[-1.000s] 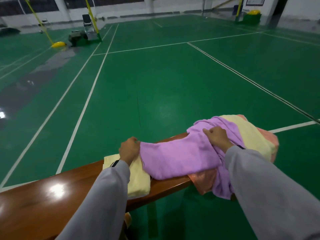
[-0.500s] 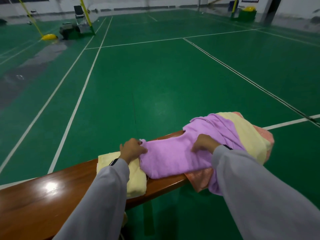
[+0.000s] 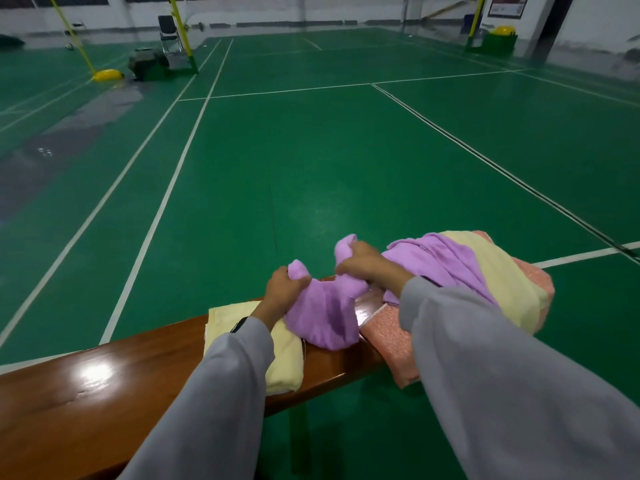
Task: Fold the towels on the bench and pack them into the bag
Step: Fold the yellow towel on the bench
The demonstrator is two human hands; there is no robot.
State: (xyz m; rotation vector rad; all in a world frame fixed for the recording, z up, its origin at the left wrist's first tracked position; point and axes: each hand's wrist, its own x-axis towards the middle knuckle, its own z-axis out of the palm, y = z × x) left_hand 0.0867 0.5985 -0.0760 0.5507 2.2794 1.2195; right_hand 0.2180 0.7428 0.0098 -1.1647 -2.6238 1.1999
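Observation:
A purple towel (image 3: 325, 313) lies bunched on the brown wooden bench (image 3: 104, 382). My left hand (image 3: 282, 289) grips one corner of it and my right hand (image 3: 363, 263) grips another corner, both lifted a little off the bench. Under my left forearm sits a folded pale yellow towel (image 3: 284, 362). To the right is a pile: more purple cloth (image 3: 440, 261), a yellow towel (image 3: 502, 282) and an orange-pink towel (image 3: 391, 334) hanging over the bench's near edge. No bag is in view.
Green court floor (image 3: 311, 150) with white lines spreads beyond the bench. Far back left stand a chair (image 3: 169, 32), a dark bag (image 3: 145, 62) and a yellow post base (image 3: 105, 75). A green bin (image 3: 498, 41) stands far right.
My right hand slid left along the purple towel and took hold of a corner. Both hands have pulled the towel's corners up and closer together, baring bench and orange-pink towel beneath.

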